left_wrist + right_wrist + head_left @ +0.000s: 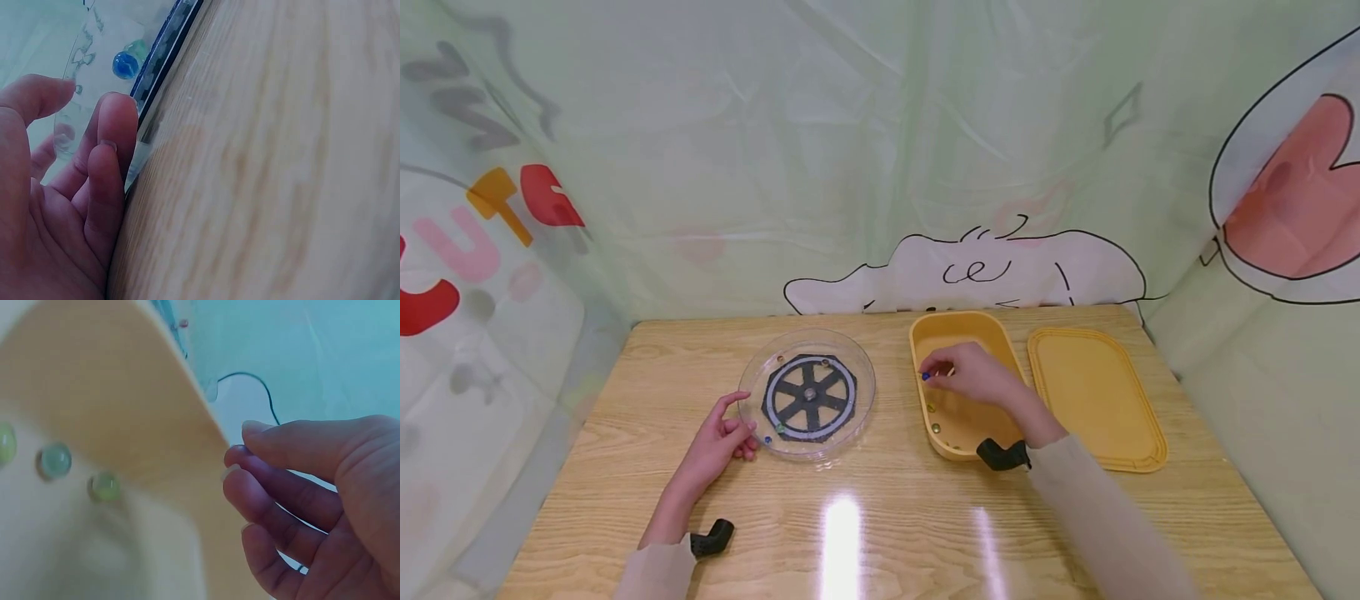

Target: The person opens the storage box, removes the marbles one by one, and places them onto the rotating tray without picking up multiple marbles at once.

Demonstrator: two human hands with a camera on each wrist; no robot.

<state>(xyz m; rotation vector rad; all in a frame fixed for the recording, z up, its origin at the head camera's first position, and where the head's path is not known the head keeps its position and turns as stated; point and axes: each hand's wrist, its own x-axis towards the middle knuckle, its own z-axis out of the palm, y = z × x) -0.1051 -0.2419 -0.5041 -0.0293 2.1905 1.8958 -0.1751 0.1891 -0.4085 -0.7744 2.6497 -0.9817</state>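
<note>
In the head view my right hand (973, 375) is over the left side of an orange-yellow tub (981, 421) and pinches a dark blue marble (926, 377). The right wrist view shows thumb and fingertips together, the marble hidden. Greenish marbles (56, 460) lie on the tub's floor. At the left, my left hand (718, 442) touches the outer edge of a round clear dish (868, 387), fingers loosely bent and index finger at the rim. Inside the dish, a blue marble (125, 65) and a green marble (780, 428) lie near that hand.
A black spoked wheel-like pattern (809, 397) shows within the dish, with amber marbles (781, 359) near its far side. The tub's yellow lid (1097, 400) lies flat to its right. A printed curtain (850, 167) hangs behind the wooden table (895, 533).
</note>
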